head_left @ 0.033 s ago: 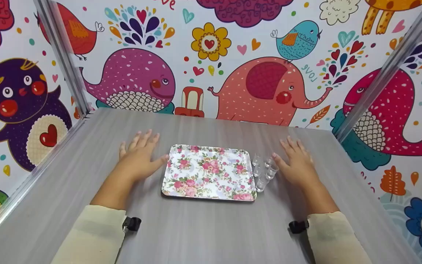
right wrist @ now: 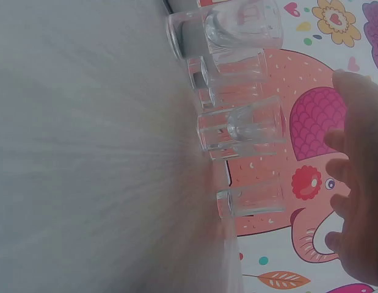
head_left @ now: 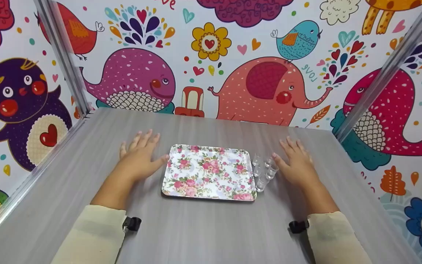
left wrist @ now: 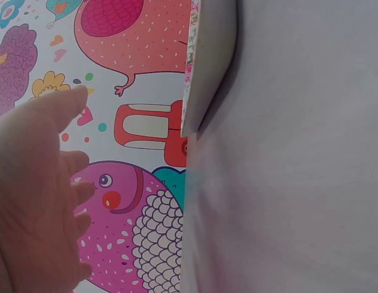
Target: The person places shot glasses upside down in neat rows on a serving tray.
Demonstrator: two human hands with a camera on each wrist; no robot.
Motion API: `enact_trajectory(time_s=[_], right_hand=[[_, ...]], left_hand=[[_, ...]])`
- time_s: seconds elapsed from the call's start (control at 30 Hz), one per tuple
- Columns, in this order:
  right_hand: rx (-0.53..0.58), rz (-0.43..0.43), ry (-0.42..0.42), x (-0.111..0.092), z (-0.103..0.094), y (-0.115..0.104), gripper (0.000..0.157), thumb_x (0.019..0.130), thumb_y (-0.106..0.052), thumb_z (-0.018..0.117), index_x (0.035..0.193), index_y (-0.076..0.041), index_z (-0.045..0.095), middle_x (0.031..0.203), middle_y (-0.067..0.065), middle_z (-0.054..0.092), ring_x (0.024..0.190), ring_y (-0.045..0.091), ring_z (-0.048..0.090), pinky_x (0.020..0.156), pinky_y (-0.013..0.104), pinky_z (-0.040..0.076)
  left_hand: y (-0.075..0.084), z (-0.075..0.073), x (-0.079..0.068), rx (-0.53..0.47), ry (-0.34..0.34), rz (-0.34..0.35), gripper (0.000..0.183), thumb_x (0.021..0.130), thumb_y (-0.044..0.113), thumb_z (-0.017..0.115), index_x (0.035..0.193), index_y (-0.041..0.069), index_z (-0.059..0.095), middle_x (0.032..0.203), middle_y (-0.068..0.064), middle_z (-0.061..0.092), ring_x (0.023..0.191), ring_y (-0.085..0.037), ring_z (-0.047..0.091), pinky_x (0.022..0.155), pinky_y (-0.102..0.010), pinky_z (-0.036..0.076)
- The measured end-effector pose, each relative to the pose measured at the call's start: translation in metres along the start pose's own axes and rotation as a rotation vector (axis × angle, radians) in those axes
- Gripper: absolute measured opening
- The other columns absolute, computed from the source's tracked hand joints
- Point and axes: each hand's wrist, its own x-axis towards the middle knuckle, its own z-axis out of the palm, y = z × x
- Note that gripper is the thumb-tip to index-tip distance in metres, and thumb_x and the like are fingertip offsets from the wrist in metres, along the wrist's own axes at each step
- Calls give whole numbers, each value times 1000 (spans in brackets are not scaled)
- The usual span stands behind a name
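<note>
A white tray [head_left: 210, 172] with a pink rose pattern lies on the table between the two hands. Just left of it is the left hand [head_left: 139, 156], palm down with fingers spread, its thumb tip right at the tray's left edge. Several small clear shot glasses [head_left: 264, 172] stand grouped along the tray's right side. The right hand [head_left: 296, 163] is to the right of the glasses, fingers extended and holding nothing, thumb pointing toward them. In the right wrist view the glasses [right wrist: 243, 125] stand upright in a cluster, apart from the fingers.
The grey wood-grain table [head_left: 211, 231] reaches back to a wall [head_left: 255, 40] printed with cartoon animals. Metal posts [head_left: 66, 55] rise at the table's back corners. A small black device [head_left: 132, 223] sits at each sleeve cuff.
</note>
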Motion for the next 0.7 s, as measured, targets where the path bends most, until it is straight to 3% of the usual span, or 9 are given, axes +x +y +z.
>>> enact_trajectory(time_s=[0.2,0.5,0.7], right_hand=[[23,-17,-18,-3,0,-1,86,101,-79,40,172,-34,23,182,6,18,170,41,3,128,80,4],[66,-67,-31,-9,0,5,76,107,-68,41,172,-31,26,181,7,21,170,40,7,130,78,5],[83,-77,-26,-9,0,8,77,107,-69,39,171,-29,28,181,9,21,169,41,8,130,77,6]], left_hand=[[8,0,-4,-20,-25,29,89,103,69,49,174,27,15,184,-3,2,170,-40,-2,127,-78,-10],[13,1,-17,-30,-64,74,86,104,67,50,174,29,17,184,-2,5,170,-40,3,127,-80,-4],[11,4,-29,-24,-196,137,82,104,58,58,172,25,25,182,-7,15,168,-44,12,126,-83,6]])
